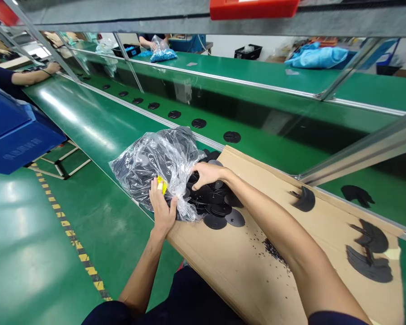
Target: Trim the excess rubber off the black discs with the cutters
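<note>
Head view is filled by a green worktop [88, 131] on which a clear plastic bag [155, 162] of black discs is laid at the near edge, its mouth turned onto a sheet of brown cardboard [257, 262]; the left hand [162, 207] is closed on the crumpled neck of the bag, just beside a small yellow label [162, 184] whose writing is too small to be read; the right hand [206, 174] is laid with bent fingers on the pile of black discs [216, 207] spilled from the bag, and whether a disc is gripped cannot be told; the two hands are held near each other but apart. White lettering is seen on the side of a blue crate [16, 140] at the left, too blurred to be read. Single discs [198, 123] are spaced in a row along the conveyor belt [264, 135] beyond the cardboard; cut black pieces [368, 257] are lain on the right part of the cardboard, with fine black crumbs near the right forearm. The cardboard's near edge overhangs the worktop above the person's lap; open green floor [27, 253], marked by a yellow-and-black stripe, is seen to the left. Another person's hand [52, 67] is rested on the worktop far to the left.
</note>
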Tool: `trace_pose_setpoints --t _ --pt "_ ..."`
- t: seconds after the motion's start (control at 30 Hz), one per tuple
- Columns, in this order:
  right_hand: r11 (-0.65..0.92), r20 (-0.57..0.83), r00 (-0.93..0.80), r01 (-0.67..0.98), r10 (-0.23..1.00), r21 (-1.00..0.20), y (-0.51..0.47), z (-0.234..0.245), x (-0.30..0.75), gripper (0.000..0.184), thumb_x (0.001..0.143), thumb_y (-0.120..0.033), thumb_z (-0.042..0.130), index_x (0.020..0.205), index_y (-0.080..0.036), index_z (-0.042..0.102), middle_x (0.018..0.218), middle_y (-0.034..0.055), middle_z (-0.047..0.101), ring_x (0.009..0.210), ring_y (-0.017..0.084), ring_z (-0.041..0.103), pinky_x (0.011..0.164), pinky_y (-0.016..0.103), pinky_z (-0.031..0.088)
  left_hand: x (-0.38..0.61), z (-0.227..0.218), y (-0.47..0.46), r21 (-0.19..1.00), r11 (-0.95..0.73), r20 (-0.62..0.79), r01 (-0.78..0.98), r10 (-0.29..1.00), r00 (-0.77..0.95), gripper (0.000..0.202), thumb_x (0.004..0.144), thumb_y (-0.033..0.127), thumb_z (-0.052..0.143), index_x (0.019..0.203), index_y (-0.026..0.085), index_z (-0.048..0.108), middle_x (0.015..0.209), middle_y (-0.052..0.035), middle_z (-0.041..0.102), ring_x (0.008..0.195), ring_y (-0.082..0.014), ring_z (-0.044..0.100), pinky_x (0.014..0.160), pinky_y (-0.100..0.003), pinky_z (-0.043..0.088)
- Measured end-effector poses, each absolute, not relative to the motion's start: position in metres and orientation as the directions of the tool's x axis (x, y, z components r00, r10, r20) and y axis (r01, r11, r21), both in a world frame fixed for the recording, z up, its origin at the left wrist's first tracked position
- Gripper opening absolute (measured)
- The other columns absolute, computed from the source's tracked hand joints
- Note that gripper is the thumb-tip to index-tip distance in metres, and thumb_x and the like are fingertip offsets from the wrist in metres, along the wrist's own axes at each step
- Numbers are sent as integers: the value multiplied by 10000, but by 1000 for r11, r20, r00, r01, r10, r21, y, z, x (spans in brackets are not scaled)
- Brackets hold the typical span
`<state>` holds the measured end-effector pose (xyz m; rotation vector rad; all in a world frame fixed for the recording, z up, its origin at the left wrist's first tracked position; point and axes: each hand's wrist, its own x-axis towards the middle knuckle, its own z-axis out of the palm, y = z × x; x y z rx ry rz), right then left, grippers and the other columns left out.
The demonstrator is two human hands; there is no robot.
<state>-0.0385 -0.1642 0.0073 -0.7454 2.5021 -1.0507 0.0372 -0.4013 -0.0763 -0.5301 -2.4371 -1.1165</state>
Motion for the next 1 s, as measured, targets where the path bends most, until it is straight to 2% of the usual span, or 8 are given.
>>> trace_pose_setpoints --t 0.13,0.33,0.43,0.53,0.63,0.77,0.87,1.0 --pt "610 -140 -819 -288 -556 -738 -134 10 -24 258 671 -268 804 912 -192 754 784 -74 717 747 161 648 686 228 488 38 -78 -403 599 627 508 498 183 -841 669 1053 487 421 1581 110 257 1669 -265 203 1607 -313 115 1296 -585 94" --pt "637 -146 -869 -223 -473 -738 -85 13 -6 450 707 -242 760 1154 -193 739 1123 2 752 1036 220 676 918 296 522 38 -78 -406 591 616 532 521 188 -826 617 1036 440 486 1546 131 328 1655 -248 256 1591 -325 177 1294 -576 143" --pt "670 -122 -908 -200 -402 -715 -64 10 -1 489 706 -204 749 1194 -201 731 1212 29 728 1138 243 648 1031 360 482 41 -77 -408 544 602 630 585 169 -758 537 1016 353 546 1493 146 413 1612 -238 341 1555 -326 275 1273 -559 233" --pt "688 -107 -922 -196 -372 -699 -51 7 4 427 712 -163 732 1135 -213 756 1191 21 738 1129 238 657 1042 372 478 57 -71 -406 417 582 764 698 192 -616 445 988 250 582 1418 167 506 1521 -210 463 1487 -326 392 1235 -543 324" --pt "712 -98 -936 -186 -337 -677 -45 9 14 380 715 -135 728 1082 -221 772 1170 7 750 1111 234 670 1027 362 488 84 -63 -391 262 447 784 856 418 -458 371 971 240 603 1339 200 578 1400 -173 568 1407 -317 491 1183 -520 406" --pt "759 -83 -970 -125 -229 -639 -41 22 39 384 764 -155 733 1136 -245 763 1252 -4 730 1177 227 655 1046 338 481 109 -58 -357 178 92 488 980 857 -169 310 981 273 593 1288 244 616 1440 -129 577 1399 -281 511 1201 -500 402" --pt "803 -66 -995 -26 -81 -596 -26 36 74 359 856 -183 679 1206 -240 737 1281 8 715 1192 213 650 1040 317 483 109 -64 -337 188 17 332 982 940 -80 350 968 243 598 1318 238 601 1493 -135 540 1420 -282 495 1204 -509 404" --pt "848 -61 -974 219 217 -483 2 39 145 284 926 -145 555 1127 -190 750 1135 71 739 1084 266 683 996 388 503 99 -73 -332 191 84 304 978 942 -140 327 978 243 564 1299 205 616 1479 -166 540 1411 -311 496 1193 -541 403"
